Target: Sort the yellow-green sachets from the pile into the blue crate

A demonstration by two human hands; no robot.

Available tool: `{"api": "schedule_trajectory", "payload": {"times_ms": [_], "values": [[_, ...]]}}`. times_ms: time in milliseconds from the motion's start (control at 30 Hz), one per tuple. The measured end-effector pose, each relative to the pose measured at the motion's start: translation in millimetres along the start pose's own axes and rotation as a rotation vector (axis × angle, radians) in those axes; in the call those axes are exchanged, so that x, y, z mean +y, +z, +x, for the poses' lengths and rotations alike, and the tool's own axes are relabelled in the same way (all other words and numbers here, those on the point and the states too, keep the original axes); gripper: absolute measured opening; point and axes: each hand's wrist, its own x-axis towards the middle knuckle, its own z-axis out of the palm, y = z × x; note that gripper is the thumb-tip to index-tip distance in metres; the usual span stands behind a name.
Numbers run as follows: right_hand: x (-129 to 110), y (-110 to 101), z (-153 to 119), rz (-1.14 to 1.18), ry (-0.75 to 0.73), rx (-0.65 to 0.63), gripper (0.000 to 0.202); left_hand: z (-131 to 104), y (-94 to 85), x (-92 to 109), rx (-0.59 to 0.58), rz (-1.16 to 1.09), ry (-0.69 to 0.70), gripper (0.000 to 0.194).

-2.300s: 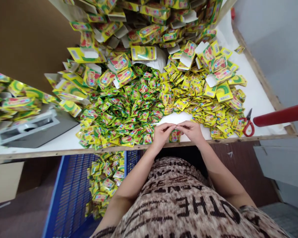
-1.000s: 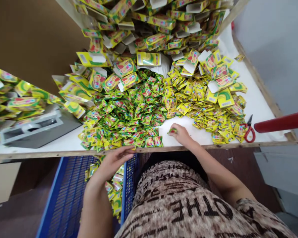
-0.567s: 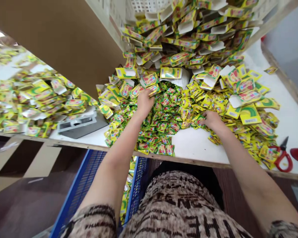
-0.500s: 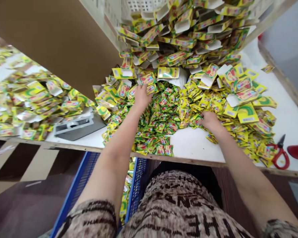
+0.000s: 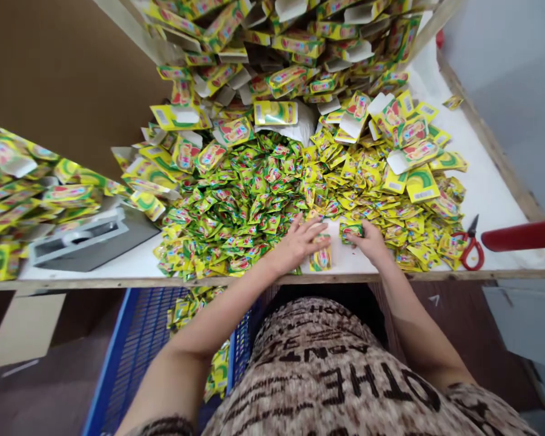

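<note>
My left hand lies palm down at the table's front, fingers stretched out over a small yellow carton that rests flat on the white surface. Just right of it, my right hand pinches green sachets between thumb and fingers; how many is hard to tell. Left of my hands spreads a heap of green sachets. A heap of yellow sachets lies behind and to the right.
Open cartons spill from a crate at the back. A brown cardboard panel stands left, near a grey tape dispenser. Red scissors and a red handle-like object lie right. A blue crate stands below the table edge.
My left hand has come from the cartons at the back to the front edge, where a carton now lies under its fingers. The right hand has lifted green sachets off the heap.
</note>
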Motion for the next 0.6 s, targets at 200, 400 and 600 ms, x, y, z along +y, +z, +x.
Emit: {"api": "schedule_trajectory", "payload": {"times_ms": [200,400,600], "values": [[1.7,16.3,-13.4,-0.027,0.028,0.059,0.048,-13.6,54.0,16.3,0.439,-0.096,-0.51,0.042],[0.9,26.1,-17.7,-0.158,-0.116,0.149,0.037,5.9,83.5,17.2,0.43,-0.6,-0.912,0.056],[-19.9,30.8,-20.3,-0.034,-0.303,0.283,0.037,8.8,86.9,25.0,0.436,-1.1,-0.811,0.033]]}}
